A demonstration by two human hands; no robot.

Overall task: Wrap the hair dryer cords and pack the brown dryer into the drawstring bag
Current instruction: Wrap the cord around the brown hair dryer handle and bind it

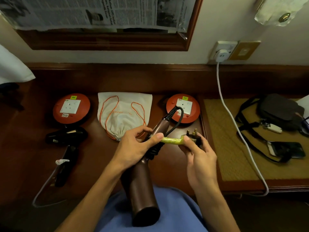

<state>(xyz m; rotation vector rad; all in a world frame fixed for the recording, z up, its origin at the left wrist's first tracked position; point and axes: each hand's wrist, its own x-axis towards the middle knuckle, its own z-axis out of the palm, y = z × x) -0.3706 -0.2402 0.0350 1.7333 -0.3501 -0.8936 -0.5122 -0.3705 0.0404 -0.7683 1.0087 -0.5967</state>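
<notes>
both hands (pixel 133 144) on brown dryer (pixel 142 186) cord (pixel 168 141)

Brown dryer (pixel 143 186) propped nozzle-down against the lap, cord coiled around its handle. Left hand (pixel 135 146) clamped over the coils, thumb on a yellow-green band (pixel 170 141). Right hand (pixel 199 153) pinching the plug (pixel 194 137). Behind, on the desk (pixel 100 164): white drawstring bag (pixel 123 113), black dryer (pixel 66 144).

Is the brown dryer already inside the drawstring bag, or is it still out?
Out. The brown dryer is held over the lap by both hands, and the drawstring bag lies flat on the desk behind it.
</notes>
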